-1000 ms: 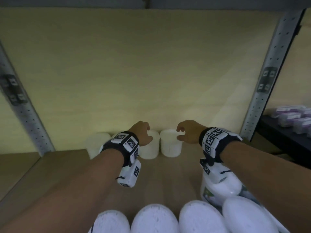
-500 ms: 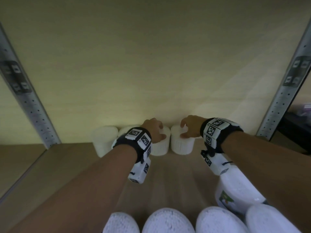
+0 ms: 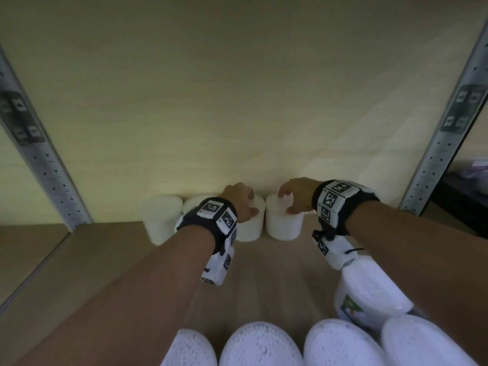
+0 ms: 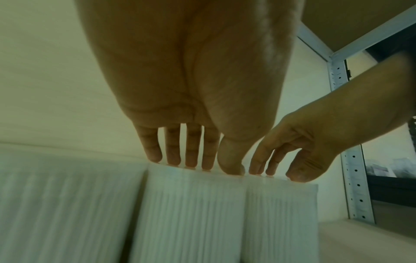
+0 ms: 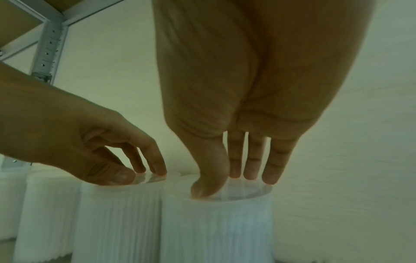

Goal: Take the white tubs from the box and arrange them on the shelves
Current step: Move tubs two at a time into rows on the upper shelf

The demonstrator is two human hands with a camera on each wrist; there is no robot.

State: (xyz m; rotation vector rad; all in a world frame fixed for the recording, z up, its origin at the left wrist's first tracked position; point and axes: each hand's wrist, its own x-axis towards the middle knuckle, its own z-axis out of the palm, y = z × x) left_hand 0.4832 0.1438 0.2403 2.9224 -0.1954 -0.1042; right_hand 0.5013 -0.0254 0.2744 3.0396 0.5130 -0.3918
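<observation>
From the head view, my left hand [image 3: 239, 200] and right hand [image 3: 298, 196] each rest on top of a white tub [image 3: 284, 223] at the back of the shelf [image 3: 105, 260], in a row against the wall. From the left wrist, my fingers [image 4: 191, 153] reach down straight, tips touching the lid. From the right wrist, my fingertips [image 5: 252, 170] press the lid, gripping nothing.

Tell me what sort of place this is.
Probably a storeroom or stockroom. Perforated metal uprights carry a wooden shelf, identical white tubs stand in a row at its back, and more packaged goods sit on a neighbouring rack.
</observation>
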